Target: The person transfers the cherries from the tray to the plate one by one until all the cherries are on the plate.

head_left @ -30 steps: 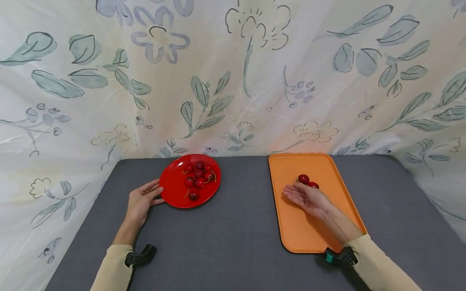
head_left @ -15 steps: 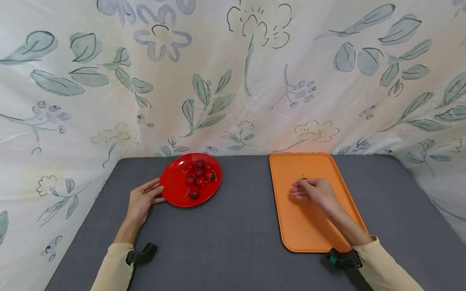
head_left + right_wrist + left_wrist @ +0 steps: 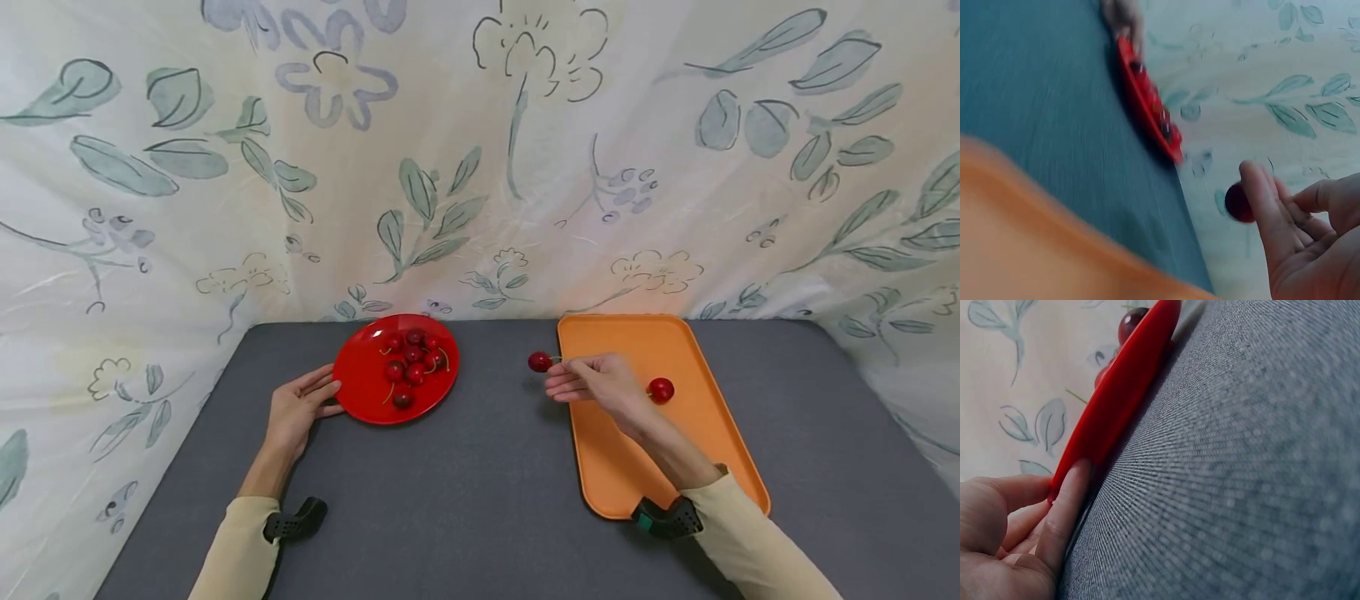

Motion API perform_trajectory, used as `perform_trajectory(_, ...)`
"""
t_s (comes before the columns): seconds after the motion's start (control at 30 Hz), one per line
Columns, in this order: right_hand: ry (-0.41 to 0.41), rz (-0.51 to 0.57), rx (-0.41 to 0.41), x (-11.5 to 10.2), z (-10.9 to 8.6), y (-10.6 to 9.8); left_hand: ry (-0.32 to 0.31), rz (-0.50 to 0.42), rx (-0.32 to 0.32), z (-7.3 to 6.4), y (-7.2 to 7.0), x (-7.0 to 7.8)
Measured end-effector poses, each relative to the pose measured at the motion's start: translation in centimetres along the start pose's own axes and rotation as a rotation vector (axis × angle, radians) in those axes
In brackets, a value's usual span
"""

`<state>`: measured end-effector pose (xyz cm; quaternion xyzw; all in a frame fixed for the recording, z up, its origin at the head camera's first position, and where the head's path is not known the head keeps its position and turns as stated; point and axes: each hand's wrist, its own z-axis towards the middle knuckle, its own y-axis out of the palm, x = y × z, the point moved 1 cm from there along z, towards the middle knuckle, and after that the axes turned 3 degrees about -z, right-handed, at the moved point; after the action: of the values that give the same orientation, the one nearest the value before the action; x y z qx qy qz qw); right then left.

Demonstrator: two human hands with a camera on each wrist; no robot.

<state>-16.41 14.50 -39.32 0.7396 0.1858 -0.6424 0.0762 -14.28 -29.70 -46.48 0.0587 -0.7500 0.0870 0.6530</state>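
My right hand (image 3: 600,383) is over the left edge of the orange tray (image 3: 622,483), pinching a dark red cherry (image 3: 539,362) by its stem. That cherry (image 3: 1239,202) hangs clear of the table in the right wrist view, partly behind a finger. One more cherry (image 3: 661,390) lies on the tray beside my right wrist. At the left, my left hand (image 3: 294,417) grips the near-left rim of a red plate (image 3: 363,400). In the left wrist view the plate's rim (image 3: 1116,394) sits between thumb and fingers. Several cherries (image 3: 414,373), some with green stems, rest on the plate.
Dark grey cloth (image 3: 465,483) covers the table, with a stretch of it between plate and tray. A pale floral curtain (image 3: 450,167) hangs along the table's back edge and sides.
My right hand has picked up a cherry from the tray by its stem and moved left with it, past the tray's left edge. The left hand stays at the plate's rim.
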Motion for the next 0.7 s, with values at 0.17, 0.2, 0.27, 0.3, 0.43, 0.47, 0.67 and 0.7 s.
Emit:
perform_trajectory(0.17,0.015,0.133,-0.082,0.0,1.7,2.8,0.007,0.000,0.007,0.1,0.1,-0.2)
perform_trajectory(0.2,0.024,0.155,-0.087,0.1,2.0,3.4,0.008,-0.004,0.008,0.1,0.1,-0.2)
perform_trajectory(0.27,0.055,0.203,-0.093,0.1,2.7,4.5,0.005,-0.007,0.010,0.1,0.2,-0.2)
perform_trajectory(0.3,0.069,0.230,-0.097,0.2,3.1,5.1,0.004,-0.009,0.011,0.1,0.2,-0.2)
perform_trajectory(0.43,0.132,0.317,-0.113,0.8,4.6,7.2,-0.003,-0.007,0.016,0.1,0.1,-0.2)
perform_trajectory(0.47,0.143,0.336,-0.118,1.0,4.9,7.7,-0.006,-0.005,0.017,0.1,0.1,-0.2)
perform_trajectory(0.67,0.185,0.440,-0.134,2.1,6.4,10.0,-0.013,-0.001,0.004,0.0,0.0,-0.1)
perform_trajectory(0.7,0.192,0.456,-0.135,2.1,6.6,10.4,-0.012,-0.003,0.000,0.0,0.0,0.0)
